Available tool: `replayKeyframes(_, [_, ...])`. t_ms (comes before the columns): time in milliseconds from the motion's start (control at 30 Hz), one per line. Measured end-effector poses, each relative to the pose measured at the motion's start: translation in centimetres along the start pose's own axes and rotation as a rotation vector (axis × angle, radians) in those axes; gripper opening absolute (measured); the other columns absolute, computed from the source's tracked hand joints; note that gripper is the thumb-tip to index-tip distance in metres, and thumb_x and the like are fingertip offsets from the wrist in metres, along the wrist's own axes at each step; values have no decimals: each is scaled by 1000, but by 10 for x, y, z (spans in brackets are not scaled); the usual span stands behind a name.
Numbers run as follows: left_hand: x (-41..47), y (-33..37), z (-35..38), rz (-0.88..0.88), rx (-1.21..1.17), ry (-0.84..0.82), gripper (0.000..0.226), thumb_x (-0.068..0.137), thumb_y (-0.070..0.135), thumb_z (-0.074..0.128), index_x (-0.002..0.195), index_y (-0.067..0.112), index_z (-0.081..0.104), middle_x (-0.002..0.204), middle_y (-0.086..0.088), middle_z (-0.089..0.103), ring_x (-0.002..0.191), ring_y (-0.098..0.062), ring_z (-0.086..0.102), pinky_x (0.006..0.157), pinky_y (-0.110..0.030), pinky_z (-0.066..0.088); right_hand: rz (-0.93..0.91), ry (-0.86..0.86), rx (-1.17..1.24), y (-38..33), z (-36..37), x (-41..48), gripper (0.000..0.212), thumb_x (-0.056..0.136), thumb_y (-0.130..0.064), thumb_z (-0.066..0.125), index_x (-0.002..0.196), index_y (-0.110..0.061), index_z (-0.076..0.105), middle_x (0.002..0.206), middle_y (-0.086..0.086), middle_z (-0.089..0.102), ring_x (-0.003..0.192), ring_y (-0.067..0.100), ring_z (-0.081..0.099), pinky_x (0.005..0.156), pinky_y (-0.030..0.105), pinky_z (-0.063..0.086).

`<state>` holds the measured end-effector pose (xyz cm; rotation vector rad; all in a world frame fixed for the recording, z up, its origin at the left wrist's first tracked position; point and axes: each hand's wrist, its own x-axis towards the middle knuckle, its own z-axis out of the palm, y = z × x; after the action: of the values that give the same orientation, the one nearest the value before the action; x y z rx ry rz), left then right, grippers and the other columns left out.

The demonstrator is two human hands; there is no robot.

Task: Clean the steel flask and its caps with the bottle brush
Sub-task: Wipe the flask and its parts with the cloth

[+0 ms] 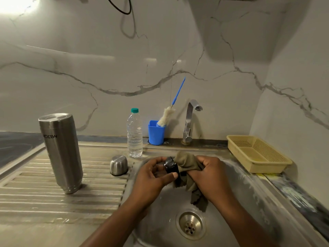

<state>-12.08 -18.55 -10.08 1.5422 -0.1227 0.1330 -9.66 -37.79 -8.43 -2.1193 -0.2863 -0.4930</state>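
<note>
The sink was the stage, and everything sat around its basin. Left of the basin, on the ribbed drainboard, the steel flask stood on end, its lettering upside down. Right of the basin, a yellow perforated basket rested on the counter edge. Both hands were over the basin. The left hand gripped a black inner cap, thumb curled over its near side. The right hand was clenched round an olive cloth that pressed against that cap (a loose tail of cloth hung down toward the drain).

Behind the basin, a clear water bottle with a green top stood at the left corner. The chrome tap rose at the middle of the back edge. Between bottle and tap, a blue cup held the bottle brush, bristles in the cup and blue handle leaning up toward the wall, untouched. Just left of the basin rim, the steel outer cap sat dome-up on the drainboard, well apart from the flask.
</note>
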Motion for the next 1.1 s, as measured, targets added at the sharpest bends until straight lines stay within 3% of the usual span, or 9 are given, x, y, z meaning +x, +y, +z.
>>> replayKeyframes(133, [4, -2, -3, 12, -12, 50, 57, 80, 15, 90, 128, 34, 67, 126, -2, 71, 108, -16, 76, 95, -44, 63, 86, -82, 170, -3, 3, -3, 8, 94, -28, 74, 89, -22, 76, 78, 1, 75, 71, 17, 71, 63, 31, 61])
replayKeyframes(267, [4, -2, -3, 14, -56, 37, 57, 79, 11, 90, 127, 33, 68, 127, -6, 70, 107, -21, 77, 96, -47, 62, 211, -160, 339, -9, 5, -6, 12, 99, -31, 68, 106, -29, 77, 91, -6, 79, 83, 10, 75, 67, 29, 62])
replayKeyframes(433, [2, 4, -2, 23, -119, 24, 58, 78, -1, 88, 126, 26, 71, 125, -6, 73, 108, -22, 77, 100, -50, 60, 261, -191, 360, -8, 0, -3, 11, 93, -27, 76, 103, -24, 78, 91, -3, 81, 86, 14, 78, 82, 43, 64])
replayKeyframes(633, [0, 9, 1, 72, -60, 74, 57, 77, 6, 90, 123, 35, 71, 114, 12, 77, 105, -8, 76, 95, -37, 63, 78, 82, 233, -13, -4, -2, 4, 90, -23, 79, 89, -27, 78, 78, -6, 77, 73, 12, 72, 67, 33, 60])
replayKeyframes(733, [-1, 8, 1, 118, 26, 74, 58, 77, 10, 92, 122, 39, 72, 113, 16, 77, 106, -4, 74, 88, -26, 61, 28, 17, 282, -16, 0, -5, 11, 94, -19, 73, 97, -29, 78, 86, -9, 77, 81, 10, 72, 70, 25, 61])
replayKeyframes(867, [-3, 4, 5, 185, 123, 9, 57, 78, 4, 89, 126, 27, 70, 113, 12, 78, 105, -5, 74, 86, -18, 58, -47, -195, 288, -19, 7, -11, 27, 98, -17, 68, 118, -34, 73, 101, -11, 77, 93, 9, 74, 81, 34, 64])
replayKeyframes(967, [-2, -1, 5, 271, 266, 65, 57, 73, 11, 94, 122, 27, 70, 110, 13, 77, 103, -1, 72, 85, -16, 57, -109, -291, 120, -17, 13, -15, 56, 95, -20, 72, 142, -46, 57, 115, -26, 70, 99, -11, 66, 81, 12, 55])
replayKeyframes(1033, [-2, -3, 3, 302, 341, 80, 59, 70, 12, 96, 119, 28, 69, 106, 13, 77, 100, 2, 72, 82, -13, 56, -98, -285, 116, -19, 14, -16, 54, 92, -18, 75, 136, -46, 62, 108, -23, 72, 85, -7, 70, 69, 15, 58])
replayKeyframes(1100, [-3, -3, 3, 331, 396, 67, 55, 71, 10, 95, 118, 26, 71, 104, 15, 77, 98, 4, 71, 81, -11, 54, -104, -223, 132, -20, 12, -14, 39, 90, -20, 79, 117, -47, 71, 99, -21, 76, 82, 1, 74, 69, 23, 62])
